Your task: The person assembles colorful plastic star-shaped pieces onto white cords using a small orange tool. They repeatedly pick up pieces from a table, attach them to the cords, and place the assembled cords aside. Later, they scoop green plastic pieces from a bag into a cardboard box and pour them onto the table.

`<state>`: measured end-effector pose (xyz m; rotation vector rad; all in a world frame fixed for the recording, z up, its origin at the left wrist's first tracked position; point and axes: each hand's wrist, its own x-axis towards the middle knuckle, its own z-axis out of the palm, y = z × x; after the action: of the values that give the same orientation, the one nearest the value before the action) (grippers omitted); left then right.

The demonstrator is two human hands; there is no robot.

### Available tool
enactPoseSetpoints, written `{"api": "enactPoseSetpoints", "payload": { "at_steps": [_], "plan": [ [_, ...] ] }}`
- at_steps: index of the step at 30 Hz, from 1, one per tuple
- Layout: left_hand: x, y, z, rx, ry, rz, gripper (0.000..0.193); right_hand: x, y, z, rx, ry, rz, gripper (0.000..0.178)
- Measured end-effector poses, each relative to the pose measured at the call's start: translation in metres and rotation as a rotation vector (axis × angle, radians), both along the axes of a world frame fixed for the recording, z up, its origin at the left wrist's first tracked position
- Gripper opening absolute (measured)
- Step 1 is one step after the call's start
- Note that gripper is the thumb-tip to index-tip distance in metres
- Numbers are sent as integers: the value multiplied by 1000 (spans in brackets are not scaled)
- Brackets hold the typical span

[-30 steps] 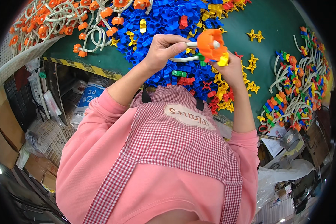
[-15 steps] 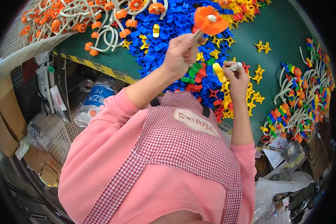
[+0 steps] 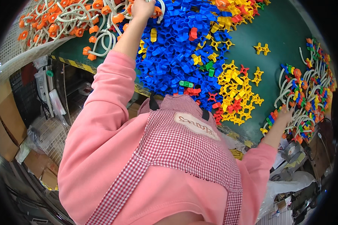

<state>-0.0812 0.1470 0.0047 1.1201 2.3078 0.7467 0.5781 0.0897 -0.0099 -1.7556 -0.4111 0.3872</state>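
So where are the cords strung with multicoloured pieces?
In the head view, those cords lie far right on the green table, by the right hand.

I watched a green surface (image 3: 279, 28), yellow-and-black tape (image 3: 75, 64) running along its near left edge. A broad heap of blue pieces (image 3: 176, 48) covered its middle, and I could pick out a few red, yellow and green ones lying on top. Yellow pieces (image 3: 233, 88), some red mixed in, spread against the heap's right side; a yellow pair (image 3: 261, 48) sat apart on bare green. Pale cords with orange caps (image 3: 92, 39) lay at the left, and cords strung with multicoloured pieces (image 3: 304, 90) were piled at the right.
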Motion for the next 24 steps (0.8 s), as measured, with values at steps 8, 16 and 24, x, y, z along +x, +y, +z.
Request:
{"api": "enactPoseSetpoints", "payload": {
  "at_steps": [8,16,24],
  "plan": [
    [25,-15,22,180,-767,-29,18,-347,2,-23,280,-734,1679,36],
    [23,-92,91,137,-524,-246,21,-293,19,-58,-108,-733,1457,33],
    [-9,-69,61,527,-387,-57,18,-275,-34,-33,-85,-648,1544,16]
  ]
}}
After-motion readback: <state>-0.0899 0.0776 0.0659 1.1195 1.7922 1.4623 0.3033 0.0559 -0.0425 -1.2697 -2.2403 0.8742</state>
